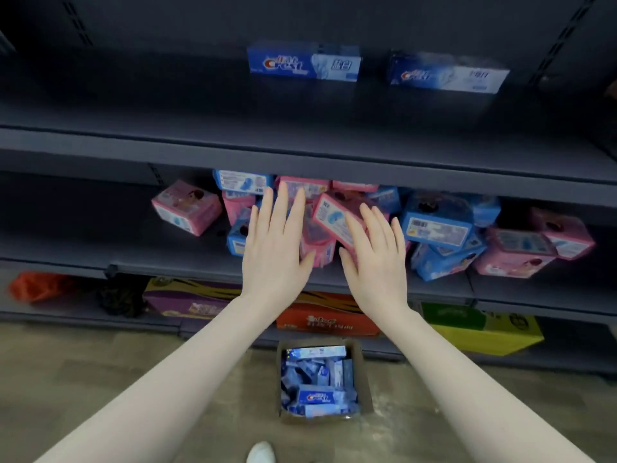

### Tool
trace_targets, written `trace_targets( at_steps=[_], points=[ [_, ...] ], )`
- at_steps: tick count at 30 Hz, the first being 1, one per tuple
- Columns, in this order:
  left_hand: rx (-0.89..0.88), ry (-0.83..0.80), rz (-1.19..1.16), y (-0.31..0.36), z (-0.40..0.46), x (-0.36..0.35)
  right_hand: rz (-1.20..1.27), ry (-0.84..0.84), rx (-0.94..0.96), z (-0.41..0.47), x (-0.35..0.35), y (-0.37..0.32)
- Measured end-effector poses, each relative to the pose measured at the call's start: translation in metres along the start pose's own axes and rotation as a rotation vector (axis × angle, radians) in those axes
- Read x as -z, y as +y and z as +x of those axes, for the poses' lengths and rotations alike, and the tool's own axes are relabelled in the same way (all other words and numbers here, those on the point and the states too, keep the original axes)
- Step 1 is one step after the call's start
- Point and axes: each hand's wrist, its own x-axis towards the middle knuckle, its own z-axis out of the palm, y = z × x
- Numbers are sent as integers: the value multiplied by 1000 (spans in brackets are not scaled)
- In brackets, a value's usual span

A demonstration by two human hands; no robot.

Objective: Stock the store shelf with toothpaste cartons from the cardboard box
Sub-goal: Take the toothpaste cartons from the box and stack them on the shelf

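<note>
1. Left hand (275, 243) and right hand (376, 259) were held flat, fingers straight, grip released, nothing grasped, in front of the middle shelf edge (200, 267).
2. Two toothpaste cartons (303, 63) were seen on the upper shelf (133, 105), well apart, with wide bare room left of them.
3. Cardboard box (364, 379) was found on the floor below, filled with cartons.
4. Pink and blue packs (434, 225) were piled behind the hands.
</note>
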Motion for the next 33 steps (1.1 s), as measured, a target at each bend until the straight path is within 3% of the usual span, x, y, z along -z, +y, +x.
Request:
trace_targets(
  at_steps=[10,17,22,28,33],
  points=[
    [40,-353,-56,-27,-100,-166,-8,-272,-211,-132,-125,20],
    [89,-641,-69,-55,-200,-312,-38,-512,-233,-253,-239,45],
    [89,-887,7,-68,-257,-400,-54,-773,-184,-329,-313,63],
    [90,-1139,63,-71,-289,-466,-19,-969,-188,-383,-357,82],
    [194,-1359,-59,-80,-295,-498,13,-1197,-235,-388,-378,95]
  ],
)
